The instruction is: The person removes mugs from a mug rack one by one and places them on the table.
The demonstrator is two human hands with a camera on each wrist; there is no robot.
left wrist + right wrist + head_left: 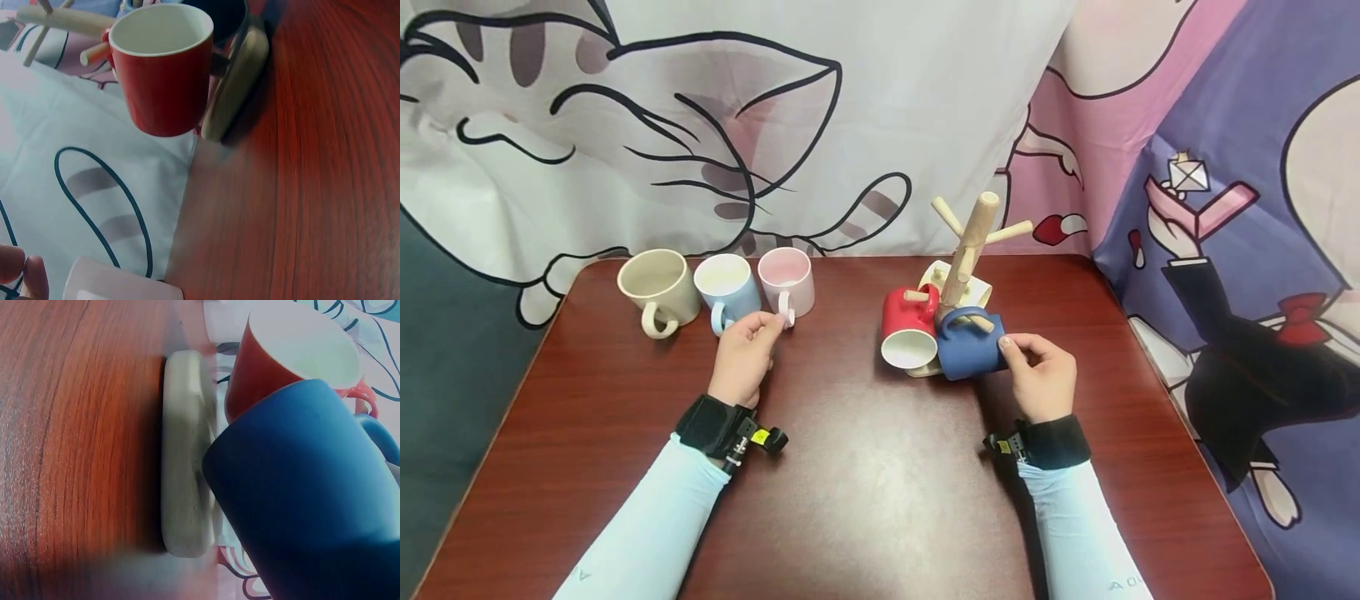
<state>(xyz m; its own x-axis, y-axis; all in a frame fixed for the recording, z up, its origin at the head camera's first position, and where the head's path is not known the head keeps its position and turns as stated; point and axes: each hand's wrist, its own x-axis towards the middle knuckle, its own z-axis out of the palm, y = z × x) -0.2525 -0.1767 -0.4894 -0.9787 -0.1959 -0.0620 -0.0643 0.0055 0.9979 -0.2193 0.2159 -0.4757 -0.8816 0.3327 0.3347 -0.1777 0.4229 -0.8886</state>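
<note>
My right hand (1043,375) pinches the base end of a dark blue mug (967,354) that lies on its side, mouth to the left. Its handle loops over a peg of the wooden mug tree (977,237). Beside it, a red mug (910,329) hangs from another peg, mouth tilted towards me. My left hand (745,354), fingers loosely bent, is at the handle of a pink mug (790,279). Seen in the left wrist view, its fingertips (36,278) stay apart from the pink mug (119,281); the handle is mostly cut off there.
Left of the pink mug stand a light blue mug (730,287) and a larger beige mug (662,287), all upright. A cream mug (977,292) hangs behind the tree's post. The brown table (865,483) meets a printed curtain (925,100) at its back edge.
</note>
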